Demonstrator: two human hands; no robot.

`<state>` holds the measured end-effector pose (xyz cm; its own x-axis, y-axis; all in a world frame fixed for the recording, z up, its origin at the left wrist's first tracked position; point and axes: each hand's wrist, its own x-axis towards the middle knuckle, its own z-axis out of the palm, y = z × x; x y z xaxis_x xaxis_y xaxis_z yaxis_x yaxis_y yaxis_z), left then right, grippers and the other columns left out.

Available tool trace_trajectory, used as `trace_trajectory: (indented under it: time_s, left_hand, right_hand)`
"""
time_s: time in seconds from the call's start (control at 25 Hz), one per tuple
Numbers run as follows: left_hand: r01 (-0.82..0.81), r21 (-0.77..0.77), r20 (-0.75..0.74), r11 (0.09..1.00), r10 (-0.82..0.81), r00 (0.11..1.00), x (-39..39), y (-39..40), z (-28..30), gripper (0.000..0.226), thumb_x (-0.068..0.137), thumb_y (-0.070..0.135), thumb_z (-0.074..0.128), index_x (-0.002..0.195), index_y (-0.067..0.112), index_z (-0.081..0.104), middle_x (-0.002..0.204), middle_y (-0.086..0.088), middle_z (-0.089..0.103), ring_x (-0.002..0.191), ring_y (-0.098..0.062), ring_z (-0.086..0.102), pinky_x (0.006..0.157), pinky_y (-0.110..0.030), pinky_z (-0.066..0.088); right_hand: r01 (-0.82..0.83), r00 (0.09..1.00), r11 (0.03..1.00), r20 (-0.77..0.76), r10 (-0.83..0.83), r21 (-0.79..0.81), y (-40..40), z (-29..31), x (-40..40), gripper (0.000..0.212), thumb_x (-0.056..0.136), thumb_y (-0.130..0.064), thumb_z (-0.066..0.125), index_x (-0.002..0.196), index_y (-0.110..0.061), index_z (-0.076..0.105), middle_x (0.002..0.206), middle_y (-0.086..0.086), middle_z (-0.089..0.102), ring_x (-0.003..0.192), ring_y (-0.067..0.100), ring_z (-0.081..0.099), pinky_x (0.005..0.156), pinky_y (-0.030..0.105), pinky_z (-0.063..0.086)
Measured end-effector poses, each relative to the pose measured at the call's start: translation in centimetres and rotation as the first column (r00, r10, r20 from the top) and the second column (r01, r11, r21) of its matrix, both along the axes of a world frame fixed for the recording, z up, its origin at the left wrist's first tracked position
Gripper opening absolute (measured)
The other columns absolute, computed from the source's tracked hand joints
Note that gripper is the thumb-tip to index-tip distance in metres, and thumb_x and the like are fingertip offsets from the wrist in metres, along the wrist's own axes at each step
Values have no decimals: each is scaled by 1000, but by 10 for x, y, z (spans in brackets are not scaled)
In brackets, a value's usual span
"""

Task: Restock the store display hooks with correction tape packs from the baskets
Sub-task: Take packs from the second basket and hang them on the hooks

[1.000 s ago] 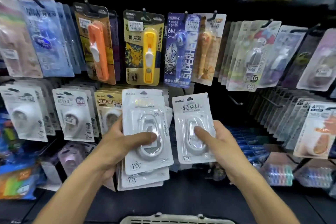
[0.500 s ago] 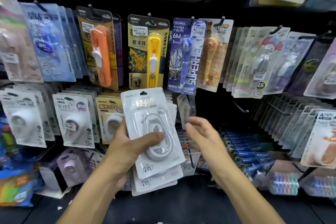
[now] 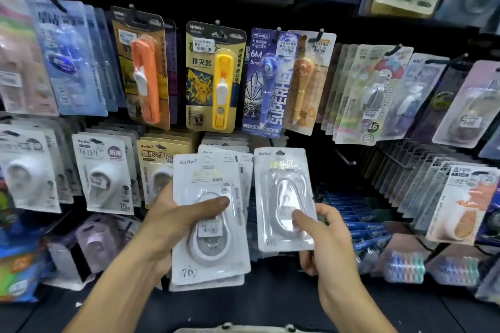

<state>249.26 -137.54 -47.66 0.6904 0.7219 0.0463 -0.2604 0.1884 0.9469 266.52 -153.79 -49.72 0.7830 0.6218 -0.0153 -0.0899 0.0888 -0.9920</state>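
Note:
My left hand [image 3: 173,222] is shut on a stack of white correction tape packs [image 3: 208,259], thumb across the top pack's clear blister. Just to its right, my right hand [image 3: 324,240] pinches the lower part of a single white correction tape pack [image 3: 281,186], held upright and facing me in front of the display's second row. A bare display hook [image 3: 345,157] sticks out from the dark panel to the right of that pack. I cannot tell whether the single pack's hang hole is on a hook.
Hooks full of carded stationery fill the wall: orange [image 3: 144,70] and yellow [image 3: 216,76] clip pushers above, white tape packs [image 3: 104,173] at the left, dense rows [image 3: 433,184] at the right. A basket rim [image 3: 235,328] shows at the bottom edge.
Half a second ago the right hand's fingers were at an edge-on pack in the dark gap. It now holds a pack facing me beside the stack. The left hand's stack has barely moved.

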Motion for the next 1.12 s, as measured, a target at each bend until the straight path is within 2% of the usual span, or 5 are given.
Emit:
trace_trajectory:
  time_s: [0.28, 0.4, 0.56, 0.72, 1.12]
  left_hand:
    - [-101, -50, 97, 994, 106, 990, 12, -17, -10, 67, 54, 8, 90, 117, 20, 68, 108, -14, 79, 93, -37, 77, 66, -43, 63]
    - [-194, -42, 120, 980, 198, 973, 17, -22, -6, 66, 57, 9, 90, 118, 19, 68, 109, -11, 79, 95, -33, 77, 69, -42, 63]
    - [-86, -53, 139, 995, 93, 986, 13, -25, 0, 76, 51, 19, 100, 120, 18, 68, 112, -11, 78, 97, -32, 77, 68, -37, 63]
    - [44, -56, 79, 997, -39, 996, 1, -22, -4, 84, 50, 6, 95, 128, 19, 64, 118, -16, 76, 101, -36, 75, 71, -41, 64]
    - [-87, 13, 73, 996, 86, 994, -7, -13, -3, 77, 56, -5, 87, 124, 21, 65, 115, -11, 78, 104, -36, 75, 93, -50, 54]
  right_hand:
    - [-55, 996, 998, -69, 54, -10, 34, 18, 9, 67, 89, -14, 76, 142, -31, 40, 115, -5, 64, 88, 22, 73, 74, 35, 60]
    - [-272, 947, 959, 155, 282, -84, 27, 17, -7, 70, 76, -54, 81, 136, -44, 47, 132, -16, 59, 113, 10, 64, 94, 34, 55]
    - [-331, 838, 929, 401, 370, -164, 15, 10, -33, 58, 59, -64, 86, 109, -43, 66, 113, -11, 70, 98, 7, 70, 77, 26, 58]
    - [-269, 962, 959, -19, 272, 82, 4, 12, -11, 41, 78, -41, 77, 108, -16, 66, 94, 13, 78, 71, 30, 73, 64, 43, 59]
    - [64, 998, 998, -12, -64, -18, 13, 4, 3, 9, 86, -20, 74, 93, -14, 71, 69, 7, 69, 38, 16, 41, 37, 24, 35]
